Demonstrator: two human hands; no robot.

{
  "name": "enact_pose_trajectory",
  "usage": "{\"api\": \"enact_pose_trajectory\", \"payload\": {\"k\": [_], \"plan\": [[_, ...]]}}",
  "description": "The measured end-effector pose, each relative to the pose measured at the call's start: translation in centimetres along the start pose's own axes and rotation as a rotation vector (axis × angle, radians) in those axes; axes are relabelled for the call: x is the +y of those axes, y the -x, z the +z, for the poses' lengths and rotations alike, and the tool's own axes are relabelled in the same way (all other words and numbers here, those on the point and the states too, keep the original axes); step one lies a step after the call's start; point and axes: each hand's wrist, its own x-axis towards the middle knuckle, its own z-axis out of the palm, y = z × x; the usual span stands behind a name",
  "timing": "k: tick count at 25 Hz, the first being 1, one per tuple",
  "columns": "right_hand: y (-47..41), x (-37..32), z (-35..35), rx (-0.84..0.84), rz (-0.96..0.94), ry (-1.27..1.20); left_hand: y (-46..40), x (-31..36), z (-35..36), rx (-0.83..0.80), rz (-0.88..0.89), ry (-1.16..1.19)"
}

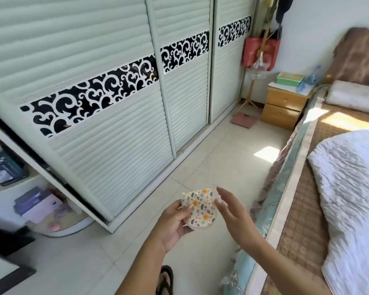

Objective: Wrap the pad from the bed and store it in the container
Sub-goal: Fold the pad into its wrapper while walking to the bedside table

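Observation:
A small folded pad (200, 207) with a white cloth face printed with orange flowers and green leaves is held over the tiled floor. My left hand (175, 222) grips its left edge, thumb on top. My right hand (232, 209) touches its right edge with fingertips, the other fingers spread. The bed (303, 201) runs along the right side, beside my right arm. No container for the pad can be told apart in this view.
A wardrobe with white slatted sliding doors (119, 133) fills the left and back. Rounded open shelves (36, 205) with boxes stand at the lower left. A wooden nightstand (283, 107) and a pink scale (244, 121) lie at the far end. A white quilt (354, 188) covers the bed.

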Motion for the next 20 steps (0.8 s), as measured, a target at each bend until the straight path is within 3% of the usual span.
{"api": "enact_pose_trajectory", "payload": {"k": [3, 6, 11, 20], "plan": [[-7.3, 0.0, 3.6, 0.054, 0.222, -0.330, -6.0, 4.2, -2.1, -0.099, 0.002, 0.007], [-14.2, -1.0, 6.4, 0.127, 0.240, -0.512, -11.9, 8.4, -4.2, -0.223, -0.011, -0.040], [-24.6, -3.4, 7.7, 0.267, 0.318, -0.636, -22.6, 16.2, -7.1, -0.276, -0.048, -0.240], [-39.8, -1.5, 1.6, 0.473, 0.453, -0.602, -40.1, 23.5, -2.5, -0.275, -0.034, -0.537]]}}
